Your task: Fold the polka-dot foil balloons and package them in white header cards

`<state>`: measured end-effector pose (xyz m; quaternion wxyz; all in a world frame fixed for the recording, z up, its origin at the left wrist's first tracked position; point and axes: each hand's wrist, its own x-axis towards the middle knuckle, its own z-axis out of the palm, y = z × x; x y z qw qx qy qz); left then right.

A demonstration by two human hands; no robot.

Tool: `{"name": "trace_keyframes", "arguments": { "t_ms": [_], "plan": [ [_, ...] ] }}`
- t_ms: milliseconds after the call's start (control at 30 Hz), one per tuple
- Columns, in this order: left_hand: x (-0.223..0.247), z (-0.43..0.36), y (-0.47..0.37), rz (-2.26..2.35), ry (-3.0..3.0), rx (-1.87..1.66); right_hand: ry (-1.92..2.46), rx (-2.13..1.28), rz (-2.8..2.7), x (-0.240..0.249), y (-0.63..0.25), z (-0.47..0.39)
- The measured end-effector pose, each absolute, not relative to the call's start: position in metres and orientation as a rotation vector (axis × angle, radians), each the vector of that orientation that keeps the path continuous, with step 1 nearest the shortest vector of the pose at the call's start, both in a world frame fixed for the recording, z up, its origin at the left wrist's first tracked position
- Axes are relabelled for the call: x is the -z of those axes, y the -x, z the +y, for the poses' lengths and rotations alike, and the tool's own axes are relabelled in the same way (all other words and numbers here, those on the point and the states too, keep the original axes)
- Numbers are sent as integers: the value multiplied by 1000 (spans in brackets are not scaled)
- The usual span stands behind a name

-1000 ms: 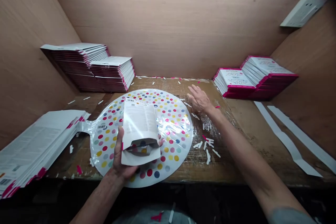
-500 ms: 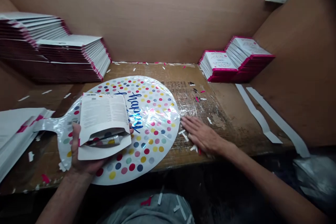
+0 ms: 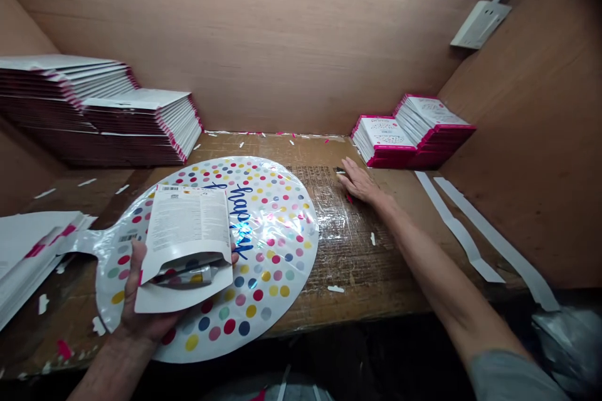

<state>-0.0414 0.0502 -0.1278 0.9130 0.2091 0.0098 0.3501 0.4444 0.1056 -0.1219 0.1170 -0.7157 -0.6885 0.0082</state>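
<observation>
My left hand (image 3: 145, 313) grips a white paper envelope (image 3: 188, 222) with printed text and a barcode, thumb on its left edge and fingertips showing at its right. The envelope's near end gapes, and folded dotted foil (image 3: 188, 277) shows inside. Beneath it lies a flat round foil balloon (image 3: 263, 263) with coloured dots and blue "happy" lettering, its tail reaching left. My right hand (image 3: 360, 182) rests on the taped cardboard surface (image 3: 338, 244), fingers stretched out and holding nothing, beside small paper scraps and just left of a stack of pink-edged envelopes (image 3: 388, 133).
Tall stacks of envelopes (image 3: 141, 119) stand at the back left. More white envelopes (image 3: 37, 238) lie at the left edge. Two long white strips (image 3: 456, 222) lie at right, near a clear plastic bag (image 3: 571, 344). A power socket (image 3: 480, 25) hangs on the right wall.
My right hand has moved away from me across the cardboard, from near the front edge to the back scraps. Several scraps near the front are gone. The left hand keeps its hold; the view tilted up.
</observation>
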Motion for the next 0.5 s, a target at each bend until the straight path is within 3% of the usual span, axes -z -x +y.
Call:
{"name": "trace_keyframes", "arguments": {
  "t_ms": [100, 167, 400, 500],
  "plan": [
    [122, 45, 38, 52, -411, -796, 2133, -111, -2080, 134, -443, 139],
    [119, 45, 37, 100, -417, -847, 2090, -146, -2147, 140, -441, 117],
    [126, 53, 45, 346, -515, -795, 1649, -153, -2396, 138, -390, -125],
    [123, 47, 39, 376, -501, -723, 1368, -76, -2360, 130, -353, -184]
  ]
}}
